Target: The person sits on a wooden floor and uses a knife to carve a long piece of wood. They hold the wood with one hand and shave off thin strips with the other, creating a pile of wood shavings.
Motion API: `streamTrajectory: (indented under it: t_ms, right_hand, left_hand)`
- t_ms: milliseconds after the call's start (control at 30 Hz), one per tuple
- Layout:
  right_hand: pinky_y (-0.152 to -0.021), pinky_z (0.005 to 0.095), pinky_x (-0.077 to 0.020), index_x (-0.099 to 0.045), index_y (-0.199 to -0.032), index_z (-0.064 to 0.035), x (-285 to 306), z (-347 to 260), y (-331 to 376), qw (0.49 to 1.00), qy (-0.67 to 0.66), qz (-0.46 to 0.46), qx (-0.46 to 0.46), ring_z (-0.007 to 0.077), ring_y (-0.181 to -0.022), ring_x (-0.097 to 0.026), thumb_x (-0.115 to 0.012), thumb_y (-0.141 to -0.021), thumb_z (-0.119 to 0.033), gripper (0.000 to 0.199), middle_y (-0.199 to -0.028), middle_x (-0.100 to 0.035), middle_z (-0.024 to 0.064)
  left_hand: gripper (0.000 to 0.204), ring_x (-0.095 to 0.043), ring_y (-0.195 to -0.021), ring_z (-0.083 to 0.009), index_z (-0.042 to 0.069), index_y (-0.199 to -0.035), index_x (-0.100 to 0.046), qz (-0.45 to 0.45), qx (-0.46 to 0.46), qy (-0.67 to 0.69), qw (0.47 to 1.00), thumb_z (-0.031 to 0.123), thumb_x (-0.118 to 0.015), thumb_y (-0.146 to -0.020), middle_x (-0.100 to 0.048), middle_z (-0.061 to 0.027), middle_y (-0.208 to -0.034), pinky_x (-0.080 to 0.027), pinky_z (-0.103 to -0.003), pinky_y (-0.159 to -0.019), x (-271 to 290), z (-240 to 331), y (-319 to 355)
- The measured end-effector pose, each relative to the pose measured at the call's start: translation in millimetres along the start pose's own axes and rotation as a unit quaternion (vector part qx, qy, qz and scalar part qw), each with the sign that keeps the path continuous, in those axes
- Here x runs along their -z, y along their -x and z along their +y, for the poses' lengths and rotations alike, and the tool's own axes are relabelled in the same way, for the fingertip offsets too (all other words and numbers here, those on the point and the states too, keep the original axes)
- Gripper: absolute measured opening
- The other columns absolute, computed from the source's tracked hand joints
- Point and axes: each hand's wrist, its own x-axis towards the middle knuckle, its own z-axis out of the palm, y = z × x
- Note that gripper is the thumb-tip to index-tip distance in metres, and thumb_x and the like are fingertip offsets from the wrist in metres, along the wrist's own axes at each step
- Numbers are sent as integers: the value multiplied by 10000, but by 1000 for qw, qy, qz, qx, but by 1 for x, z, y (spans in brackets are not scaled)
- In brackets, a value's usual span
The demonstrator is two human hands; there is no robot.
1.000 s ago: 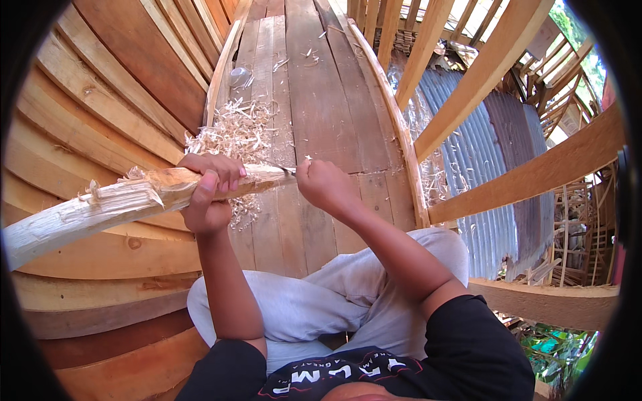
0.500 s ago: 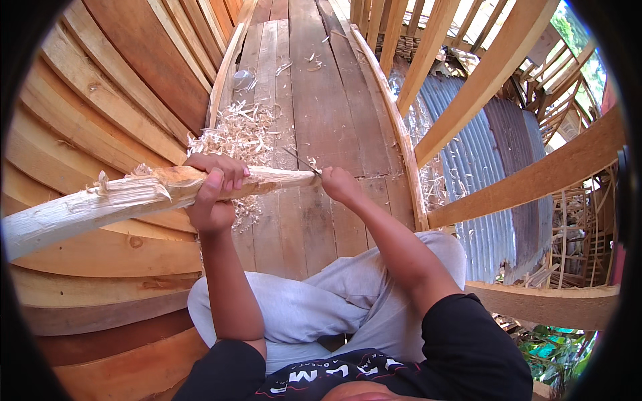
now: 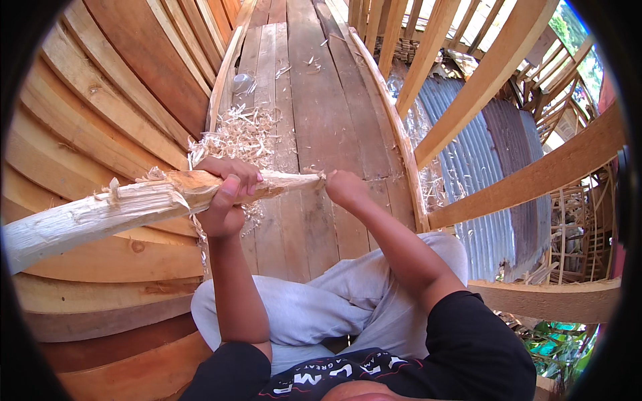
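A pale, stripped wooden pole (image 3: pixel 100 217) slants in from the left, with rough curls and splinters on top and a narrowed right end (image 3: pixel 294 182). My left hand (image 3: pixel 229 186) is closed around it where brownish wood shows, thumb toward me. At the pole's tapered tip, my right hand (image 3: pixel 346 190) is a closed fist. A thin dark blade stuck out of that fist in the earlier picture; now the blade is hardly visible, and the knife's handle is hidden in the fingers.
Wood shavings (image 3: pixel 244 134) lie heaped on the plank floor (image 3: pixel 328 113) beyond my left hand. A clear round container (image 3: pixel 242 83) stands farther off. Board wall (image 3: pixel 100 87) rises at left. Posts (image 3: pixel 481 87) and corrugated metal sheets (image 3: pixel 461 140) are at right. My crossed legs (image 3: pixel 321 301) are below.
My right fist has shifted slightly right and toward me, and the blade has dropped from clear sight. My left hand and the pole have moved a little to the right and nearer.
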Motion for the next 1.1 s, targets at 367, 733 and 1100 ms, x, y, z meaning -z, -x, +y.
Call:
streamTrajectory:
  t_ms: [367,733,1100]
  right_hand:
    - [-860,553,-443,-652,-841,76,-13,-1,-9,996,-74,40,13,493,-905,-598,-305,-946,-297,520,-919,-624,325]
    - [-870,533,-456,-659,-849,83,20,-50,28,998,-53,3,26,497,-915,-600,-302,-932,-325,548,-911,-627,328]
    - [-861,537,-457,-659,-868,68,37,-71,44,997,-73,-13,31,475,-927,-604,-271,-954,-329,562,-954,-625,317]
  left_hand:
    - [123,-423,-600,-153,49,-806,-436,53,4,6,999,125,-532,-815,-425,-48,-638,-443,-350,-691,9,-1,-4]
    - [128,-437,-599,-158,53,-801,-432,27,-1,-10,1000,138,-524,-828,-453,-67,-639,-452,-363,-701,16,4,2]
    - [128,-439,-605,-162,51,-809,-440,6,7,7,1000,127,-541,-830,-440,-62,-644,-452,-370,-703,13,4,3]
